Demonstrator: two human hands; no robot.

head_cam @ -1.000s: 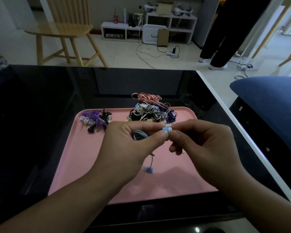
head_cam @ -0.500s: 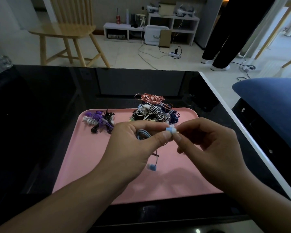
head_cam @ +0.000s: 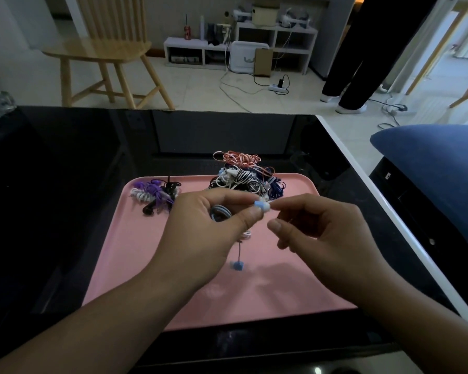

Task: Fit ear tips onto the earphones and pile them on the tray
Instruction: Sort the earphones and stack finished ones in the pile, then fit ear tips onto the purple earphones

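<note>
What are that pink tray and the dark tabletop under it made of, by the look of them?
The pink tray looks like moulded plastic: one even colour, rounded corners, a raised rim and a dull matte sheen. The black tabletop looks like glass or high-gloss lacquer, since it mirrors the room like a dark pane; which of the two, the view leaves open.

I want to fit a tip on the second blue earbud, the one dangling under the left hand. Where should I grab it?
Pinch the dangling earbud by its blue body, coming from the right with the right hand. It hangs free on its cable above the tray, so nothing blocks that side.
</note>
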